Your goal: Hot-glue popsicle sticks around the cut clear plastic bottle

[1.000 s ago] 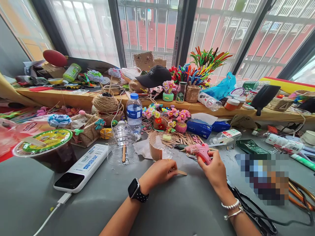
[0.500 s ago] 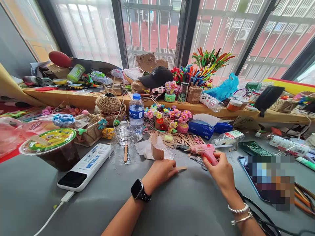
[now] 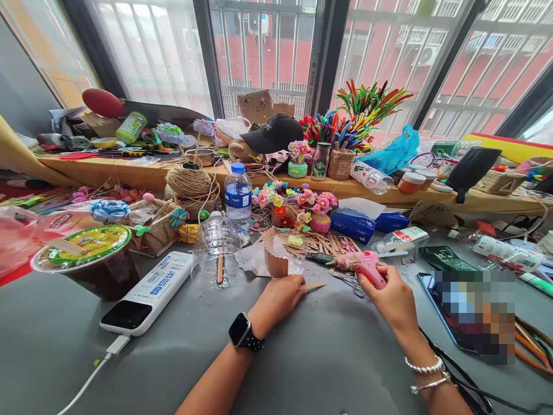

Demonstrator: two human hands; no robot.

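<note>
Between the fingers of my left hand (image 3: 280, 301) is a flat wooden craft stick (image 3: 314, 286), its free end pointing right. My right hand (image 3: 391, 297) is wrapped round the handle of a pink hot glue gun (image 3: 362, 265), whose nozzle points left. Just beyond my left hand stands a curved piece made of wooden sticks (image 3: 275, 257), on crumpled white paper (image 3: 252, 257). Small scissors (image 3: 356, 288) lie below the glue gun, and a heap of loose wooden sticks (image 3: 330, 244) is spread behind it.
A cut clear plastic bottle (image 3: 209, 268), a water bottle (image 3: 238, 202), a white power bank (image 3: 149, 294) and a lidded drink cup (image 3: 93, 259) stand or lie to the left. At right are a phone (image 3: 449, 314) and a black cable (image 3: 458, 374). Crafts crowd the back ledge (image 3: 268, 184).
My right hand and the glue gun have shifted slightly to the right. The stick in my left hand is tilted up more at its right end.
</note>
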